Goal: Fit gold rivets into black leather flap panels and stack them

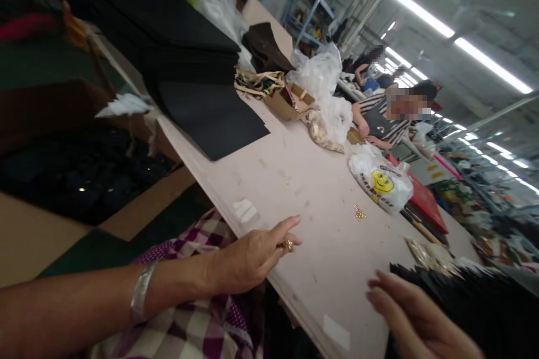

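Far left: I see a stack of black sheets (202, 106), the lowest one jutting nearer.
Far middle: tan straps (256, 83) lie beside a small cardboard box (286, 104), with clear plastic bags (318, 70) behind it.
Right: I make out a white smiley-face bag (381, 182), with a red board (427, 202) just beyond.
Near the bag: a small gold fitting (359, 213) lies alone.
Far right: a person in a striped top (381, 118).

A single head-worn view looks forward and down from close above the left hand (248, 258) and right hand (415, 317), strongly rolled, so the table (303, 179) slopes away beyond both hands toward a seated person (379, 122) far past them
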### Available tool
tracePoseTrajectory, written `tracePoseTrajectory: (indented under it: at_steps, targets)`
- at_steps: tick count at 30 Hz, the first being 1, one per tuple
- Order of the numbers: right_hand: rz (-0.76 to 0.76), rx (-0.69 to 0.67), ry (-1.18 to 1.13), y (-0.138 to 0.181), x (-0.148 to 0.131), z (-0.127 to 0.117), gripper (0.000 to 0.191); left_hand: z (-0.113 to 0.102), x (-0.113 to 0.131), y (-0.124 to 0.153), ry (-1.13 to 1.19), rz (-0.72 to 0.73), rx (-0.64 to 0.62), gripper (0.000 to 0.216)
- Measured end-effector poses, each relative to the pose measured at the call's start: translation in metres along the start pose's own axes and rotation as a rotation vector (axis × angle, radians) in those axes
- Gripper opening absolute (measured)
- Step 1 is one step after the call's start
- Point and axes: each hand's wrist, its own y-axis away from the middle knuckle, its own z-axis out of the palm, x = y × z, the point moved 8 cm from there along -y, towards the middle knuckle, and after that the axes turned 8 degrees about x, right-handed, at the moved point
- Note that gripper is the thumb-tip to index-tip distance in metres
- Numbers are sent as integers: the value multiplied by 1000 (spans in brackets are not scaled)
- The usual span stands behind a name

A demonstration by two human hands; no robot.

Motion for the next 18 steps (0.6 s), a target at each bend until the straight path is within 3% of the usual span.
tracePoseTrajectory:
  at_steps: [3,5,7,18]
  targets:
    - [-30,-299,-78,24,-32,91,34,-10,2,4,-153,107,51,63]
    - [-62,-355,-112,34,-52,134,30,-17,0,7,-244,174,85,66]
    - [-86,-376,-137,40,-66,162,29,-24,-3,10,-312,210,117,69]
    - [-95,-373,-141,37,-80,213,32,-60,-30,17,-449,80,205,80]
